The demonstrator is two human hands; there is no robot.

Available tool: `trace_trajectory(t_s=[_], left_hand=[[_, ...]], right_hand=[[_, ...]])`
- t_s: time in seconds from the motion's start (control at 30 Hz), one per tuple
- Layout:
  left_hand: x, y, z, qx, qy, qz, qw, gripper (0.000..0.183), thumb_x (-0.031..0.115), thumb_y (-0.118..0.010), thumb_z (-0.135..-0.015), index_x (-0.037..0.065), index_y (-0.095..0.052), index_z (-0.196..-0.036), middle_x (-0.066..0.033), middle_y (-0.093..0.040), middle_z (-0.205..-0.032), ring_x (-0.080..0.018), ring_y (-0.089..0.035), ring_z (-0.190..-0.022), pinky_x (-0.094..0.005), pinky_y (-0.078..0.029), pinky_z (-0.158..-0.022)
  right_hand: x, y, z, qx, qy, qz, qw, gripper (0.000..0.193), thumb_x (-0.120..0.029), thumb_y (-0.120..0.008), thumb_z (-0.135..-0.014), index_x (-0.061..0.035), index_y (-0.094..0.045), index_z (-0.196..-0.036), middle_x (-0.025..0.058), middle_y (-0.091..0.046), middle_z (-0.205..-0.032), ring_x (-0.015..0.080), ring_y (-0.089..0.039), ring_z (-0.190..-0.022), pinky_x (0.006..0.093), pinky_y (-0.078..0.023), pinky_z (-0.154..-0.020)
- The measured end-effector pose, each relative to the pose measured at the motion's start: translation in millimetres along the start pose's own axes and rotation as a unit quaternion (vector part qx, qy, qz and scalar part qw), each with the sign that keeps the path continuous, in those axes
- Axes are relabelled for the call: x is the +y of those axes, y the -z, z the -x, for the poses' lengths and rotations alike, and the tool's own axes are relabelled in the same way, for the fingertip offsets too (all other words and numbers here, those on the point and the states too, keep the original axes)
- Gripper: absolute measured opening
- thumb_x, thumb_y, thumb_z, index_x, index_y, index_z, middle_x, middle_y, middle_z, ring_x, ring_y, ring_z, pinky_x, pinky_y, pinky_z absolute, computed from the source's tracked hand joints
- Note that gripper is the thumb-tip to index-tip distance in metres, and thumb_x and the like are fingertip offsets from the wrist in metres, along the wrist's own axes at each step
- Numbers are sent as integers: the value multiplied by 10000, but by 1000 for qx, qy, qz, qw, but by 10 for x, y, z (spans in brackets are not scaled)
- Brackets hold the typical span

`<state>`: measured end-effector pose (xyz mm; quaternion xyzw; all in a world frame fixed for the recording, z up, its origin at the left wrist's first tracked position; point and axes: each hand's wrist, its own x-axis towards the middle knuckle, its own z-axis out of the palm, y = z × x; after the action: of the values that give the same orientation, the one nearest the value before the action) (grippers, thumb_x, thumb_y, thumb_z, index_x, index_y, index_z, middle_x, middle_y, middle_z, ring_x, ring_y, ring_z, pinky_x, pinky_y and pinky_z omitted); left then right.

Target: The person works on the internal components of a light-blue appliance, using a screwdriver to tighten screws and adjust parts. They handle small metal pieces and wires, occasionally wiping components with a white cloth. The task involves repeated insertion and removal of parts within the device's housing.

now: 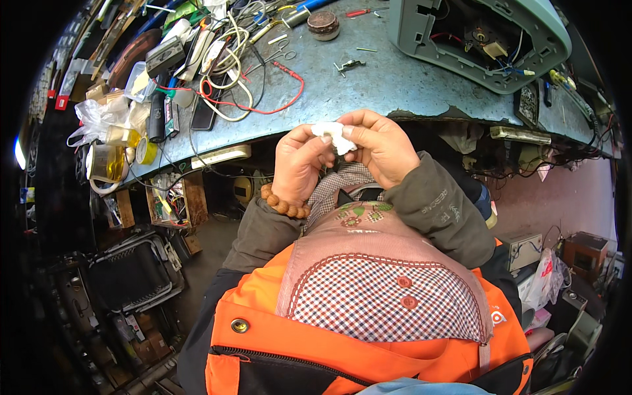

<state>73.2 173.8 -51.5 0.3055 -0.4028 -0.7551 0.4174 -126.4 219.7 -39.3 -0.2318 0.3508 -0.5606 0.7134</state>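
Between both hands, just off the bench's near edge, is a crumpled white wad [334, 135] that looks like tissue or cloth. My left hand [296, 161], with a brown bead bracelet at the wrist, pinches its left side. On the other side, the thumb and fingers of my right hand [383, 148] close on it. Something small and dark shows under the wad, too hidden to name. Beyond the hands, a small dark metal part [349, 66] and a round brown lidded tin [323, 25] rest on the bench [368, 82].
A grey-green appliance housing [461, 72] with exposed wiring stands at the back right. Tangled cables [230, 72], a red test lead [289, 76] and scissors [283, 51] lie at the left. Below are a wooden box of parts [178, 201] and a black folding chair [131, 273].
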Motion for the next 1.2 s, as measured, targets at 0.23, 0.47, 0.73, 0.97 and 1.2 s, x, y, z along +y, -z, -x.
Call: trace_trajectory(t_s=[0.23,0.47,0.73,0.97,1.2], left_hand=[[36,-10,38,42,1,-18,999,151,85,-792,-1022,7,-755,-1146,-45,-779,-923,-86,-683,-697,-235,-546,-633],[54,30,56,53,1,-49,997,168,111,-816,-1017,12,-763,-1141,-47,-780,-915,-100,-705,-706,-238,-557,-631],[20,18,70,46,-9,-68,997,112,109,-807,-1020,37,-732,-1063,-66,-774,-913,-130,-718,-713,-263,-570,-646],[5,42,61,45,-16,-45,998,139,118,-811,-1014,40,-708,-1064,-61,-750,-896,-128,-708,-734,-265,-553,-645],[40,-165,242,144,-194,-208,948,186,29,-784,-1028,-8,-667,-1167,6,-685,-929,-28,-592,-764,-190,-467,-665]], right_hand=[[55,-104,62,31,80,80,993,231,-72,-693,-1076,10,-670,-1291,94,-744,-1124,180,-736,-961,315,-615,-839],[87,-12,31,33,41,115,992,165,-103,-717,-1072,23,-728,-1179,94,-755,-1090,181,-744,-906,319,-624,-817],[66,-19,58,87,59,104,989,179,-176,-681,-1085,-14,-745,-1123,68,-757,-1058,165,-720,-929,320,-610,-781],[96,-17,41,104,97,-19,990,140,-192,-623,-1122,-65,-682,-1110,53,-742,-1016,164,-705,-916,339,-595,-806],[144,43,-43,119,146,12,982,160,-174,-601,-1139,-43,-680,-1092,39,-733,-1019,123,-679,-912,309,-575,-819]])
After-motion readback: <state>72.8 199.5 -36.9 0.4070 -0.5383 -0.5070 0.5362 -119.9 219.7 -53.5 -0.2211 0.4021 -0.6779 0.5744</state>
